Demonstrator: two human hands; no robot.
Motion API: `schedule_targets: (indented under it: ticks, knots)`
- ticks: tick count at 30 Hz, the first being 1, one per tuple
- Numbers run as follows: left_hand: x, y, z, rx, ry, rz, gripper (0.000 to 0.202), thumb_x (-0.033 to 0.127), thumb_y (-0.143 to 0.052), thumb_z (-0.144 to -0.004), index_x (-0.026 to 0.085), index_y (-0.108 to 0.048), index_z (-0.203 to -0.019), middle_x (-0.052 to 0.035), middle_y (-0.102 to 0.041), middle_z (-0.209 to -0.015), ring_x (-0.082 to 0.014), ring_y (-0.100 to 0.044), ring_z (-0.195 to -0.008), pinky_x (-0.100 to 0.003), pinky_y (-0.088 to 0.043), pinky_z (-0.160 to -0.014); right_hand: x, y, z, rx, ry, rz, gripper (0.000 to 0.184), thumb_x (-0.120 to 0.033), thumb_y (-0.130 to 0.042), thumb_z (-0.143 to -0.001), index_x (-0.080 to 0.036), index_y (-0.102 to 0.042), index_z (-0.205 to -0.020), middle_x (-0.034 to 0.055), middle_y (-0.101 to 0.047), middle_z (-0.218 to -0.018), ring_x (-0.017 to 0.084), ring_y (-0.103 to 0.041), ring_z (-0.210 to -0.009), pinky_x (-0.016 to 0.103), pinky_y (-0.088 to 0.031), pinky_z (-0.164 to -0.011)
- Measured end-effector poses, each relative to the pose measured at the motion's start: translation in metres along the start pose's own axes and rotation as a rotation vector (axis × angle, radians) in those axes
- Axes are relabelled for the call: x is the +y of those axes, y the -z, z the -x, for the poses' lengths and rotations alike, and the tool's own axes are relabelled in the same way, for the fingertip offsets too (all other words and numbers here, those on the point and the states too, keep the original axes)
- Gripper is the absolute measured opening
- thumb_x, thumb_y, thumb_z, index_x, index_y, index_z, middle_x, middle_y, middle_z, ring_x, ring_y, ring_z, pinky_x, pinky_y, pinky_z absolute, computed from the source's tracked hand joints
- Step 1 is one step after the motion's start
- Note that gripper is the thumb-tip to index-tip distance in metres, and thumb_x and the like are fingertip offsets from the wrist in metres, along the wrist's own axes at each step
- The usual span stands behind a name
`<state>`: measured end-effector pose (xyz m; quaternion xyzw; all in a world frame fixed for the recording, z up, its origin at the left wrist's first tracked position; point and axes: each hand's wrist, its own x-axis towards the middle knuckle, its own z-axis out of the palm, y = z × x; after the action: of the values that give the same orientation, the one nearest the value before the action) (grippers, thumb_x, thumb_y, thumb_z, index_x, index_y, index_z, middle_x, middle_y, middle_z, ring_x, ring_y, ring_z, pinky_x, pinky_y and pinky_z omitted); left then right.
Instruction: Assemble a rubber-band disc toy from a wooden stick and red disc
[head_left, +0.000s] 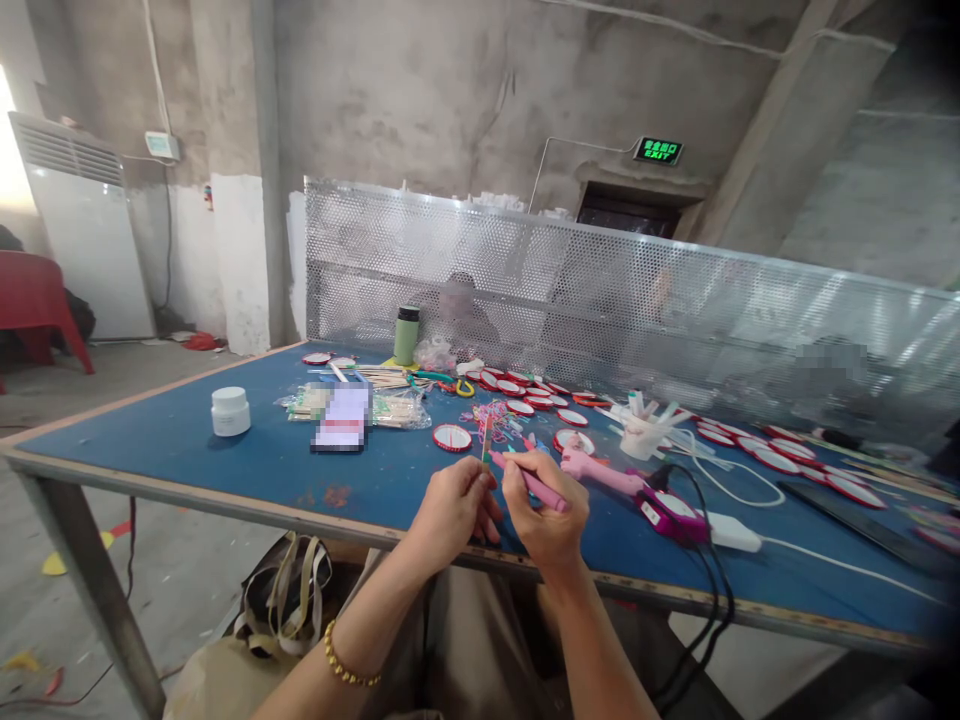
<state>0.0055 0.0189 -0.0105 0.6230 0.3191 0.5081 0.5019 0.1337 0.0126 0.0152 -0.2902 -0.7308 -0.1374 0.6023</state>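
Observation:
My right hand (546,505) is closed round a pink pen-shaped tool (541,490), its tip pointing up and left. Close beside it, my left hand (454,510) has its fingers curled in a pinch at the table's front edge. A thin orange and green strip (487,440) stands up between the fingertips; whether the left fingers grip it is hard to see. Just beyond the hands lie a white disc with a red rim (452,438) and a tangle of coloured strands (491,415). A pink, long-handled object (600,468) rests right of my right hand.
On the blue table (270,480) are a white jar (230,411), a phone (343,418), a green bottle (406,335), pliers (465,388), several red-rimmed discs (776,457) and a white cup of sticks (640,435). Black cables run from a purple device (673,515). A perforated metal screen (525,290) stands behind.

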Motion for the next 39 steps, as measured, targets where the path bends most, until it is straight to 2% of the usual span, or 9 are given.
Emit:
schedule_targets:
  ticks: [17,39]
  knots:
    - [-0.0016,0.0007,-0.0011,-0.001,-0.002,-0.018,0.02,0.036,-0.043,-0.09,0.019,-0.049,-0.081,0.0004,-0.065,-0.062,-0.0112,-0.061,-0.043,-0.018,-0.04,-0.039,0.0005,-0.0023,-0.0009,0.089,-0.025,0.022,0.011,-0.012,-0.059,-0.085,-0.02,-0.065,-0.087,0.0001,-0.069,-0.075,0.013,-0.064,-0.063,0.025,-0.052,-0.064]
    - [0.0023,-0.0001,-0.0009,-0.001,0.012,-0.017,0.02,0.036,-0.043,-0.089,0.019,-0.049,-0.081,0.0006,-0.064,-0.062,-0.0116,-0.061,-0.043,-0.018,-0.04,-0.039,0.0019,-0.0045,-0.0014,0.072,-0.055,0.025,0.009,-0.015,-0.058,-0.087,-0.02,-0.065,-0.086,-0.0001,-0.068,-0.072,0.012,-0.062,-0.06,0.025,-0.051,-0.06]
